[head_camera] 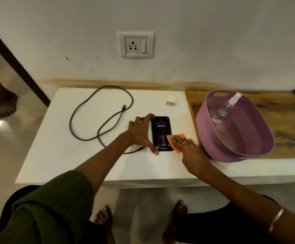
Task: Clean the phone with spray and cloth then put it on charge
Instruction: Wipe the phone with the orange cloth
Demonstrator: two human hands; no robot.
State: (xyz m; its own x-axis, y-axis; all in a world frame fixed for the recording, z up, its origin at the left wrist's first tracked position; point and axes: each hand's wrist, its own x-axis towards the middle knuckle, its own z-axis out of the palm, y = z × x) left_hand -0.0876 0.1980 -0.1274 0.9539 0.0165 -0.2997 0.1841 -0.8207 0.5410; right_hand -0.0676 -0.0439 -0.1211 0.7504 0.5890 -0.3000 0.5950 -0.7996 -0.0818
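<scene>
Phone (161,133) lies lengthwise away from the body, braced by spread left hand (141,131); cloth (175,140) is pressed flat on its near right corner by right hand (189,149).

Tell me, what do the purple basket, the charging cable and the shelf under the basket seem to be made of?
Purple basket: apparently moulded plastic, matte, its walls pierced in a regular woven pattern. Charging cable: dark and dull, perhaps braided fabric over the wire; too small to confirm. Shelf: wood or wood-look laminate, showing brown grain streaks.

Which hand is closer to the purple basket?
Right. The right hand presses the orange cloth just beside the purple basket; the left hand is farther away, beyond the phone.
</scene>
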